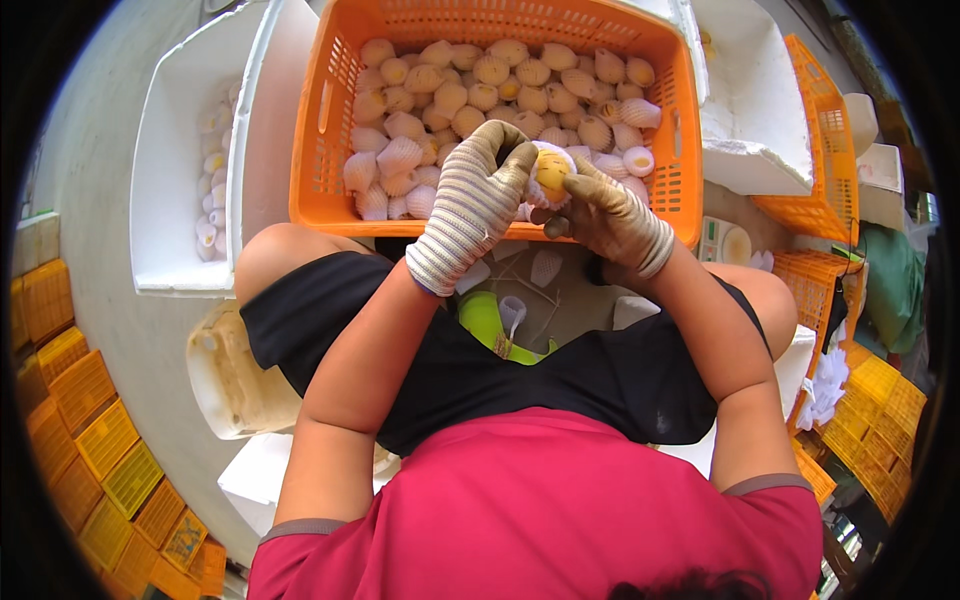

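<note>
My left hand (pixel 471 192), in a striped knit glove with stained fingers, is closed with its thumb and fingers at the white foam sleeve around a yellow fruit (pixel 551 170). My right hand (pixel 610 220), also gloved, grips the same fruit from the right, thumb on its yellow skin. Both hands are over the near side of an orange plastic crate (pixel 310 150), which holds several foam-wrapped fruits (pixel 490 70).
A white foam box (pixel 255 90) with small wrapped items stands left, another (pixel 750 115) right. Stacked crates (pixel 100 440) line both sides. A scale (pixel 725 243), loose sleeves (pixel 545 268) and a stained plastic container (pixel 230 380) lie around my legs.
</note>
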Demonstrator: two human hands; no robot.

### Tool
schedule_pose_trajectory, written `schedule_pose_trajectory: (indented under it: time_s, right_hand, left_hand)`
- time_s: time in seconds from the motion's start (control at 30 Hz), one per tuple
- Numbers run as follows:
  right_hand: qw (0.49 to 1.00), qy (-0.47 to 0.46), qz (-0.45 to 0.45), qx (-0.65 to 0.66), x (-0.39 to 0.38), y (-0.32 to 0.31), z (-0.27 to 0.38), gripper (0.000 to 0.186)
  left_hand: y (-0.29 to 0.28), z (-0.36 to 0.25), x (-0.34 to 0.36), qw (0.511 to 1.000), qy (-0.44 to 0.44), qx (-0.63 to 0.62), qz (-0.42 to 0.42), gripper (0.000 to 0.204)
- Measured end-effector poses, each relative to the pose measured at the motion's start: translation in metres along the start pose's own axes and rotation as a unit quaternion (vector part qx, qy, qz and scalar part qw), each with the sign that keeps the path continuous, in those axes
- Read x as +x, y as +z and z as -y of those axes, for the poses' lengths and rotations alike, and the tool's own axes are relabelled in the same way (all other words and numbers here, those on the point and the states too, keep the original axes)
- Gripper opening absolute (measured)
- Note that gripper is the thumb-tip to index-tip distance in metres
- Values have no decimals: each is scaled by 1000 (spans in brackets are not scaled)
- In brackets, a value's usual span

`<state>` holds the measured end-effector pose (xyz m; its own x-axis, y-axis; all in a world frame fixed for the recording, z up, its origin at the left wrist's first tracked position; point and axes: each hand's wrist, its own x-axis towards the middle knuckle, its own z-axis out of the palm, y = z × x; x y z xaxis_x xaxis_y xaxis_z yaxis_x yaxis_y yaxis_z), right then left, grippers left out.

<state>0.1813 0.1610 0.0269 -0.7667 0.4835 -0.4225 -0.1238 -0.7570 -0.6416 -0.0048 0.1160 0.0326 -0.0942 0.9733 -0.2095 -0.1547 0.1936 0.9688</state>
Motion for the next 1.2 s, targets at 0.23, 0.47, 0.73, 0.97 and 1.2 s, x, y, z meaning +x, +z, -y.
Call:
schedule_pose_trajectory:
  time_s: [0.23,0.47,0.73,0.97,1.2]
  right_hand:
    - [948,-19,-141,-284,6,2,1,38]
    - [778,-232,-240,-532,13,-6,-7,22]
    - [905,-138,-214,-341,7,-9,-1,23]
    - [962,-112,-157,-191,-6,-4,22,26]
    - [921,-184,-40,-341,-8,-9,35,46]
  left_hand:
    - [-5,26,6,994,-10,99,41,33]
    - [0,30,8,966,-139,-190,106,46]
    - [6,40,13,944,-215,-221,115,41]
    - [10,53,9,913,-249,-313,75,38]
    - [6,29,15,864,-320,-384,59,38]
